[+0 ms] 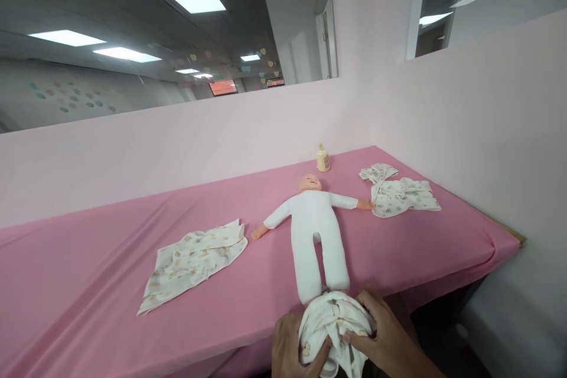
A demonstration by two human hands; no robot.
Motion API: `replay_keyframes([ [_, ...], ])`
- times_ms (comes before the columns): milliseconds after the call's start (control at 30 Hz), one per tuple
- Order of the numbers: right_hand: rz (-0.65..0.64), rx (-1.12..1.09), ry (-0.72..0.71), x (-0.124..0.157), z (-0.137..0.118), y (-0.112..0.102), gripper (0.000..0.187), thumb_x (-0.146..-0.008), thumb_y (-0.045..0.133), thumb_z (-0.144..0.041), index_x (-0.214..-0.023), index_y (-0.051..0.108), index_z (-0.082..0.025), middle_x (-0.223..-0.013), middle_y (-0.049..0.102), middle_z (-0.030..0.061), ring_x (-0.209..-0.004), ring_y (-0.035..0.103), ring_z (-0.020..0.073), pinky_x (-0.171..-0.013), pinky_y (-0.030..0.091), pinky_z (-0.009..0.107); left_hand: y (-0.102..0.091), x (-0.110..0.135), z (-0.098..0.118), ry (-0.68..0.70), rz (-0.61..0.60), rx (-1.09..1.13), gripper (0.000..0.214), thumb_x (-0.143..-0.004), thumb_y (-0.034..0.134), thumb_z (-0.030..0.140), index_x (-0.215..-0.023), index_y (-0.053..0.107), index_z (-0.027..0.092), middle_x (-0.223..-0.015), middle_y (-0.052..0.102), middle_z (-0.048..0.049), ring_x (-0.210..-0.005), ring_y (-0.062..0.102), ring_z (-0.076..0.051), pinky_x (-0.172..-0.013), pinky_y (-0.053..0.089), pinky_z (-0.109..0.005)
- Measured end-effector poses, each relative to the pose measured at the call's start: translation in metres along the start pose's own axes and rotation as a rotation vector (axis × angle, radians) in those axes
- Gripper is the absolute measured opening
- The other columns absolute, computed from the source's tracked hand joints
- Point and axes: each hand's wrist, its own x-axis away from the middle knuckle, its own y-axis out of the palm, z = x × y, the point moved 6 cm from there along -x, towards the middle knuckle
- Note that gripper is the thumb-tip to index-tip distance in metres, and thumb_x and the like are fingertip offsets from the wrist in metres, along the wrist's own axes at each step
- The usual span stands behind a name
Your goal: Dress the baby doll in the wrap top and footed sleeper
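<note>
A baby doll [315, 225] in a white bodysuit lies on its back on the pink table cover [88, 283], head away from me, arms spread. At its feet, a bunched white printed garment [333, 325] covers the leg ends. My left hand [290, 347] grips the garment's left side with fingers closed. My right hand [383, 333] holds its right side, fingers pinched into the cloth.
A folded printed cloth [194, 261] lies left of the doll. More printed baby clothes [401, 194] lie by the doll's far hand. A small cream bottle [323, 159] stands beyond the head. Pink partition walls [465, 130] enclose the back and right; the table edge is near me.
</note>
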Motion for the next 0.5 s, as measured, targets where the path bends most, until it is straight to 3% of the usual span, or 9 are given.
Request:
replay_keyframes([
  [200,0.053,-0.138,0.111,0.010,0.005,0.008,0.012,-0.070,0.055,-0.027,-0.080,0.051,-0.021,-0.082,0.060,0.0016,-0.082,0.055,0.0189,-0.075,0.042,0.027,0.011,0.012,0.012,-0.350,-0.105,0.240,0.050,-0.067,0.067,0.048,-0.107,0.061,0.019,-0.092,0.073,-0.0069,-0.085,0.067,-0.027,-0.074,0.055,-0.036],
  [367,0.009,-0.317,0.140,0.013,0.002,0.009,0.010,-0.072,0.052,-0.028,-0.076,0.048,-0.021,-0.074,0.053,-0.0013,-0.072,0.048,0.0154,-0.067,0.041,0.025,0.015,0.012,0.020,-0.401,-0.180,0.448,0.047,-0.061,0.070,0.039,-0.101,0.062,0.019,-0.086,0.071,-0.0048,-0.081,0.066,-0.026,-0.078,0.054,-0.036],
  [500,-0.134,-0.356,0.128,0.012,-0.003,0.004,0.012,-0.069,0.055,-0.023,-0.080,0.051,-0.019,-0.076,0.052,-0.0024,-0.074,0.047,0.0137,-0.066,0.039,0.023,0.008,0.006,0.024,-0.406,-0.318,0.477,0.045,-0.057,0.068,0.026,-0.101,0.063,0.019,-0.090,0.070,-0.0043,-0.090,0.064,-0.027,-0.086,0.051,-0.036],
])
